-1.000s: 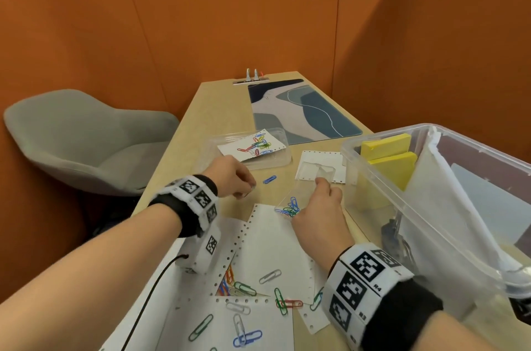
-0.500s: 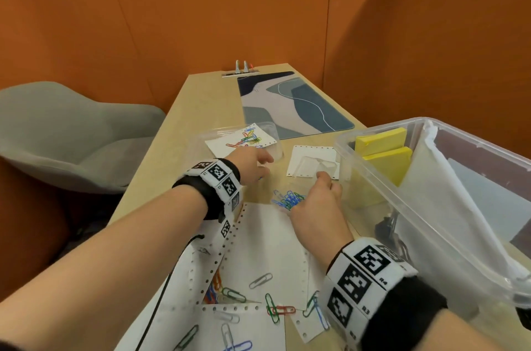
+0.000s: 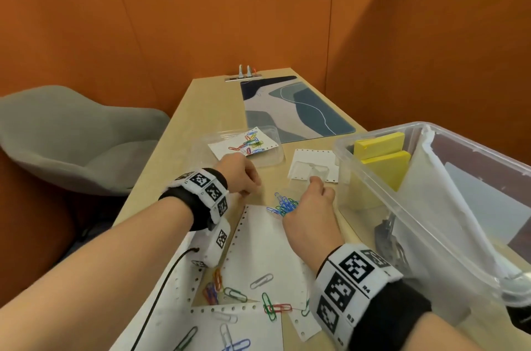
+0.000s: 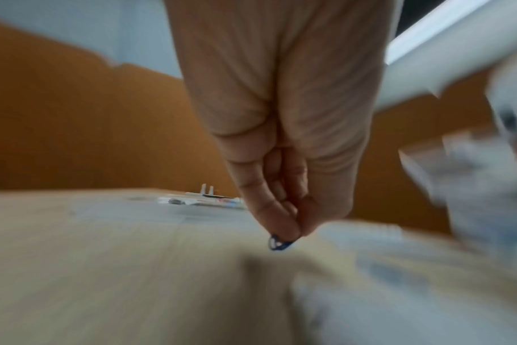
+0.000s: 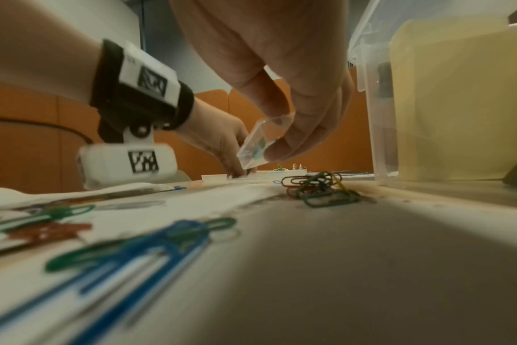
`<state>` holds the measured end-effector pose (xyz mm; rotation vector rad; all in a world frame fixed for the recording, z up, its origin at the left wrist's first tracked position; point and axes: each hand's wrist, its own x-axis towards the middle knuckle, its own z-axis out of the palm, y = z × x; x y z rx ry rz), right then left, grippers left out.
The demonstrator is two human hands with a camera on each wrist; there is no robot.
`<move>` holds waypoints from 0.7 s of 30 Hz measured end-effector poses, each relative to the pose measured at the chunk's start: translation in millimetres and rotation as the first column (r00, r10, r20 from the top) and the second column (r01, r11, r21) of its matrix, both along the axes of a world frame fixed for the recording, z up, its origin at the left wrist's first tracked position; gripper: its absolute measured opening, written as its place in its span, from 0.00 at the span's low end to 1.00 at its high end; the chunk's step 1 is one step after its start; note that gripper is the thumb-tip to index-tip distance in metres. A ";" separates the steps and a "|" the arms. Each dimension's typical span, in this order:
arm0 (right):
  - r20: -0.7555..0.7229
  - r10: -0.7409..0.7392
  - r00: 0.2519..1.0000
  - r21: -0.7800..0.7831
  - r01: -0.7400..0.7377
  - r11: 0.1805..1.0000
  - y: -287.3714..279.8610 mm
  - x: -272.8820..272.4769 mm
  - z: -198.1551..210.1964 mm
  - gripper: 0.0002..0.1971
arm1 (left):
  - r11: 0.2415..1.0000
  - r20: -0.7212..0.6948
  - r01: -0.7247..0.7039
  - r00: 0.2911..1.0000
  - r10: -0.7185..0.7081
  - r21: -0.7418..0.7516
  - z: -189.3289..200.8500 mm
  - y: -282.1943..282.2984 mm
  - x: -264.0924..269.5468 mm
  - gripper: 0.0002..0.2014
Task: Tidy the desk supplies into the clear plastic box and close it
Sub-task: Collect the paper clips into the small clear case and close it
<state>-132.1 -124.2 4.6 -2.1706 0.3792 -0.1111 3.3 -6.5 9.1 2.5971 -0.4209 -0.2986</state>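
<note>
Right now the left hand (image 4: 281, 144) is pinching a blue paper clip (image 4: 278, 244) just above the worktop (image 3: 184, 138). At its 3 o'clock, the right hand (image 3: 309, 212) is gripping a small clear case (image 5: 260, 142), tilted over a heap of paper clips (image 3: 284, 205). The clear plastic box (image 3: 408, 207) is sitting open at 3 o'clock of both hands.

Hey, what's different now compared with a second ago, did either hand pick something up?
The left hand went to the loose blue paper clip on the desk and now pinches it in its fingertips. The right hand kept its grip on the small clear case beside the clip pile. The clear plastic box and scattered clips did not move.
</note>
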 end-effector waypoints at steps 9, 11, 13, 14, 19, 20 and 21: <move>0.006 0.016 1.000 -0.055 -0.015 0.998 2.4 -0.9 1.3 0.37 | 0.911 -0.171 -0.090 0.985 0.022 -0.403 31.6 2.7 2.4 0.02; 0.003 0.024 1.000 -0.059 -0.023 0.998 1.7 -0.4 0.8 0.37 | 0.941 0.021 -0.245 0.966 0.257 -0.233 20.1 13.3 25.3 0.04; 0.006 0.032 0.999 -0.067 -0.031 0.997 1.6 0.3 0.0 0.35 | 0.945 0.201 -0.328 0.925 0.322 -0.006 11.3 22.1 40.5 0.09; 0.021 0.029 0.999 -0.051 -0.028 0.998 1.7 0.8 -0.6 0.33 | 0.941 0.228 -0.329 0.925 0.304 0.078 7.8 25.1 46.1 0.12; 0.072 0.034 0.997 -0.022 -0.032 0.999 4.7 2.2 -7.2 0.26 | 0.923 0.173 -0.201 0.973 0.150 0.329 -8.9 28.1 57.9 0.18; 0.074 0.038 0.997 -0.029 -0.036 0.999 5.1 2.4 -7.3 0.26 | 0.922 0.178 -0.182 0.976 0.127 0.342 -10.8 28.2 57.0 0.16; 0.072 0.041 0.997 -0.034 -0.039 0.999 5.4 2.6 -7.3 0.26 | 0.923 0.186 -0.172 0.976 0.113 0.343 -11.1 28.5 55.4 0.15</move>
